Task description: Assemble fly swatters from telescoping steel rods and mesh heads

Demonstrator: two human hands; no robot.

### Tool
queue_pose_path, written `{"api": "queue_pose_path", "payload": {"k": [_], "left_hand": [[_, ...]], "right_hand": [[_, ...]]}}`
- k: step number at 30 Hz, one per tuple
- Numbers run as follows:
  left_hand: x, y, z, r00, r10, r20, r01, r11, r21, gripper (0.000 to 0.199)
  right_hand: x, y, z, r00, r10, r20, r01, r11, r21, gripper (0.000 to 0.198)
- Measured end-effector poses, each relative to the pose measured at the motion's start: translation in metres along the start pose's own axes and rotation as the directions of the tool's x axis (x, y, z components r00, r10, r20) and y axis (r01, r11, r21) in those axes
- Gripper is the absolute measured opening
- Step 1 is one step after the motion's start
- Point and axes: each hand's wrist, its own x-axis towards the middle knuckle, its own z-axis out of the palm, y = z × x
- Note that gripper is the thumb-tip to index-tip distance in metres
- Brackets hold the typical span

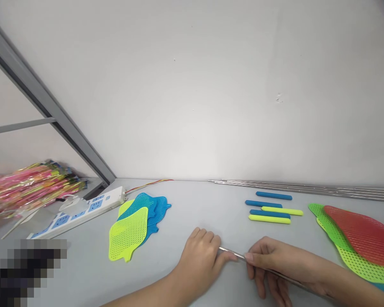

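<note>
A thin metal rod (224, 250) runs between my two hands above the grey table. My left hand (201, 256) is closed around the rod's left end, so that end is hidden, and its thumb points along the rod. Farther along, my right hand (269, 262) pinches the rod between thumb and fingers, the other fingers hanging loosely below. Beyond the right hand, the rod slants down under the right wrist. Behind the right hand lie several blue and yellow plastic handles (269, 219). Left of my left hand is a pile of yellow and blue fly swatter heads (128, 234).
More swatter heads, with a red one (365, 234) on top, lie at the right. Long metal rods (294, 187) rest along the wall. At the left are a white power strip (107, 200), bagged colourful items (28, 183) and a grey metal frame (73, 136).
</note>
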Motion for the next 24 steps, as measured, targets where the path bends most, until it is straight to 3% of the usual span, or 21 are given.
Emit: {"api": "queue_pose_path", "payload": {"k": [9,16,21,24], "left_hand": [[0.0,0.005,0.002,0.991,0.132,0.02,-0.132,0.991,0.022,0.018],[-0.002,0.002,0.004,0.985,0.173,-0.021,-0.174,0.984,-0.042,0.025],[0.005,0.005,-0.021,0.983,0.173,-0.068,-0.177,0.983,-0.055,0.026],[-0.005,0.008,-0.04,0.944,0.279,-0.173,-0.299,0.949,-0.099,0.019]], "right_hand": [[0.005,0.005,0.003,0.994,-0.029,-0.102,0.021,0.996,-0.082,0.033],[0.003,0.002,0.004,0.994,-0.034,-0.1,0.02,0.99,-0.14,0.035],[-0.004,-0.002,0.005,0.994,-0.072,-0.087,0.059,0.988,-0.144,0.033],[-0.007,-0.003,0.005,0.993,-0.092,-0.071,0.081,0.985,-0.149,0.034]]}}
